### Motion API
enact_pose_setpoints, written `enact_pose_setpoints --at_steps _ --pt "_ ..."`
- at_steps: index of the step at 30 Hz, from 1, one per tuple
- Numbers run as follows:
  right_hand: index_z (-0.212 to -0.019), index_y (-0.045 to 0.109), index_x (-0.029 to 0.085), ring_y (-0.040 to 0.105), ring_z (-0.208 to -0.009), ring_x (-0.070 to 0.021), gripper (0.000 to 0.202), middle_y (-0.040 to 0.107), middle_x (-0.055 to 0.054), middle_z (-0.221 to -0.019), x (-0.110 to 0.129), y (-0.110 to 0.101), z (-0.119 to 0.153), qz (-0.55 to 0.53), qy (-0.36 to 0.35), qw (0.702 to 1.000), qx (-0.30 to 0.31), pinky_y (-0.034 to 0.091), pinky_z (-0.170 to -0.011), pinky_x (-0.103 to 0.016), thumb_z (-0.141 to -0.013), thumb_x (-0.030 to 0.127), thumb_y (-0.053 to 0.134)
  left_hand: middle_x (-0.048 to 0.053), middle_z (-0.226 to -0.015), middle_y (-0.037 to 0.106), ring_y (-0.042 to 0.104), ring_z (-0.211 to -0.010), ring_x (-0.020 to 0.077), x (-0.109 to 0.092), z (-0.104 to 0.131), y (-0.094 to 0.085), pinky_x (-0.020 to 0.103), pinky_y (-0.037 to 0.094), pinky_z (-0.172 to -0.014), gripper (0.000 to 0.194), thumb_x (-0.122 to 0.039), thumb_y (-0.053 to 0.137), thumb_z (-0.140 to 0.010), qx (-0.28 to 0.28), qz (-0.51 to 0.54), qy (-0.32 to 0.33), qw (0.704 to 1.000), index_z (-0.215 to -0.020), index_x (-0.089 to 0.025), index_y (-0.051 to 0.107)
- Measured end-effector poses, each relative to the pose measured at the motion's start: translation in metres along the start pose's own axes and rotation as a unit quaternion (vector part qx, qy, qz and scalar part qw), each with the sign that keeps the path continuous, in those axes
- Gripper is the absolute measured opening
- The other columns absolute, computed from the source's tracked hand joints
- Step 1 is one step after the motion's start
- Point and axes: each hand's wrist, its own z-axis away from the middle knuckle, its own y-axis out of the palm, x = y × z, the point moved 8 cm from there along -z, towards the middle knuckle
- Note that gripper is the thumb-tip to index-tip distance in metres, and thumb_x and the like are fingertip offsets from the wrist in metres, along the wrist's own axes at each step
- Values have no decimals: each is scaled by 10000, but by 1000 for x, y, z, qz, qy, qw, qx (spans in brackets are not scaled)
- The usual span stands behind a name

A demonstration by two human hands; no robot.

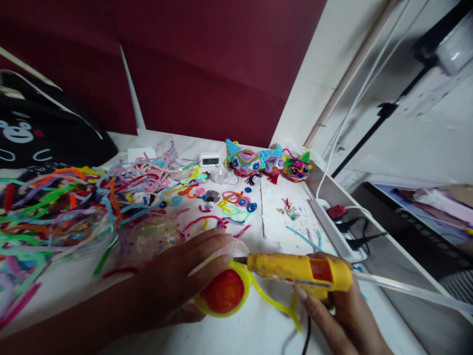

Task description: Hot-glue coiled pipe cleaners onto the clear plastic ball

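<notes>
My left hand point(201, 276) is closed around a clear plastic ball point(238, 248), whose near side carries a red-orange disc point(224, 291) ringed with yellow pipe cleaner point(271, 299). A loose end of that pipe cleaner trails to the right and down. In my right hand point(340, 305) is a yellow hot glue gun point(291, 271), fingers wrapped round its handle. Its nozzle points left and meets the ring's upper right edge; whether glue is coming out I cannot tell. A clear glue stick point(406, 291) juts from the gun's back.
Tangled coloured pipe cleaners point(92, 197) cover the table's left side. Three decorated animal heads point(246, 162) stand at the back, beside a white digital timer point(210, 160). A power strip point(340, 229) with plugs lies along the right edge. A black bag point(48, 123) sits back left.
</notes>
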Motion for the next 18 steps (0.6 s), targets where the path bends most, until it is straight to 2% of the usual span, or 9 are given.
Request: enact_pose_setpoints --at_steps 4,7,9,14,18 --pt "-1283 649 318 719 -1115 -280 445 710 -79 -1264 6 1 -3 6 -50 998 25 650 -819 -283 -873 421 788 234 -1554 490 402 -1506 387 2 3 2 553 433 -1218 753 -297 705 -880 -13 8 -7 1000 -1536 -115 385" --pt "-1260 647 306 747 -1035 -276 394 751 -79 -1181 7 4 -6 -47 -23 998 23 653 -694 -254 -900 413 763 226 -1559 480 443 -1471 401 6 4 2 590 456 -1190 838 -256 744 -807 -21 11 -22 999 -1545 -146 364" --pt "-1268 626 305 760 -960 -263 373 766 -77 -1125 6 4 -8 -86 9 996 0 645 -647 -248 -932 433 724 219 -1552 489 464 -1450 409 9 5 2 605 451 -1191 867 -251 762 -779 -22 18 -36 999 -1542 -160 360" --pt "-1197 645 299 754 -999 -257 322 781 -63 -1102 15 9 -20 -122 -5 992 38 647 -776 -290 -913 404 755 213 -1509 524 498 -1406 427 12 7 2 609 500 -1147 853 -289 765 -755 -30 13 -33 999 -1514 -160 399" --pt "-1156 655 292 733 -913 -225 315 767 -44 -1012 15 6 -30 -136 35 990 8 610 -735 -269 -903 448 760 208 -1451 543 529 -1369 400 13 5 -1 570 504 -1152 848 -279 756 -727 -49 12 -36 998 -1492 -156 410"
